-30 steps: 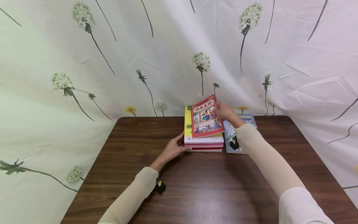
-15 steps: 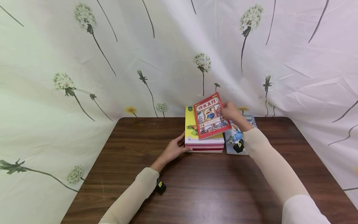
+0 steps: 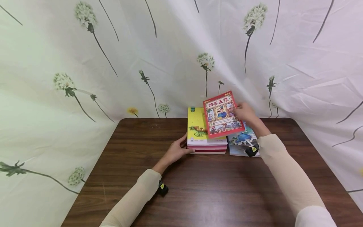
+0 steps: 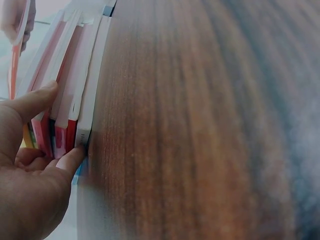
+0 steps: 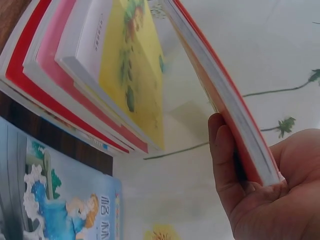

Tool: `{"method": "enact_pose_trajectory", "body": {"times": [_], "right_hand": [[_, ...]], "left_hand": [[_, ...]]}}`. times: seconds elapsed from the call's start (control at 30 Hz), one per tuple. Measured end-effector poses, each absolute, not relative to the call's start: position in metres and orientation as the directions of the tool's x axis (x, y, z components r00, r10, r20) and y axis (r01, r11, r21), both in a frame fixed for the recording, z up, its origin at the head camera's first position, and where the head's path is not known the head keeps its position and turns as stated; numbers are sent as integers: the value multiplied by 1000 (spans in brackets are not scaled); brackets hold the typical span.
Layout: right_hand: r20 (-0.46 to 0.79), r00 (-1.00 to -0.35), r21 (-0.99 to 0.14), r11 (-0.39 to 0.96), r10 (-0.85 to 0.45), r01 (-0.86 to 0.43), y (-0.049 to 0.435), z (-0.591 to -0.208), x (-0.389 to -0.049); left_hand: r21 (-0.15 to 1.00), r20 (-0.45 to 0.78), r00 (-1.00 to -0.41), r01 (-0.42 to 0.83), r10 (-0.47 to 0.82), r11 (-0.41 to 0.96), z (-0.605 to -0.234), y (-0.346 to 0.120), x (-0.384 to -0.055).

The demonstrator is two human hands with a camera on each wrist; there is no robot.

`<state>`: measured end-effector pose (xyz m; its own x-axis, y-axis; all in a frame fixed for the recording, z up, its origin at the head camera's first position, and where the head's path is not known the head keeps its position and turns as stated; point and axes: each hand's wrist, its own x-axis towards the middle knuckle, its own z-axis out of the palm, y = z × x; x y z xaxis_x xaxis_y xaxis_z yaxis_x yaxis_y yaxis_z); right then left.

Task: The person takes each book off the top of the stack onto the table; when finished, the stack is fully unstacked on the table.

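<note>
My right hand point(image 3: 246, 113) grips a thin red picture-covered book point(image 3: 224, 115) by its right edge. The book is raised and tilted, overlapping the right part of a yellow book point(image 3: 195, 121) in the head view. In the right wrist view a clear gap separates the red book point(image 5: 232, 100) from the yellow cover point(image 5: 132, 75). That yellow book tops a stack of several books point(image 3: 208, 148). At the stack's front left corner rests my left hand point(image 3: 175, 153). Its thumb touches the front page edges and its other fingers the spines point(image 4: 60, 137).
A light blue book point(image 3: 236, 148) lies flat just right of the stack, partly under the right forearm in the head view. Everything sits at the back of a dark wooden table point(image 3: 198, 189), against a white cloth point(image 3: 170, 63) printed with dandelions.
My right hand has carried the red book up and to the right, uncovering more of the yellow cover. The left hand and the stack have stayed in place.
</note>
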<state>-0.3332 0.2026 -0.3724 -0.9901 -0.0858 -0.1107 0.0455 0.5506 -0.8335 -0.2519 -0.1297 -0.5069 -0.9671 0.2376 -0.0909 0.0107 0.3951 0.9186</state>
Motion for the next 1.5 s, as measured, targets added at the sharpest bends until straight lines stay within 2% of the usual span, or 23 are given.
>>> {"method": "enact_pose_trajectory", "body": {"times": [0.57,0.97,1.27,1.5], "right_hand": [[-140,-989,-854,510,-41,100,260,-367,-305],[-91,-996,-823,561,23,88,304,-373,-285],[-68,-995,-831,548,71,96,339,-376,-280],[-70,-993,-795,596,98,115,365,-382,-277]], "left_hand": [[921,-83,-969,14,231,390,-507,-130,-253],[916,-89,-968,14,236,402,-508,-129,-254],[914,-75,-968,30,239,405,-507,-130,-253],[918,-68,-969,32,238,394,-505,-128,-252]]}}
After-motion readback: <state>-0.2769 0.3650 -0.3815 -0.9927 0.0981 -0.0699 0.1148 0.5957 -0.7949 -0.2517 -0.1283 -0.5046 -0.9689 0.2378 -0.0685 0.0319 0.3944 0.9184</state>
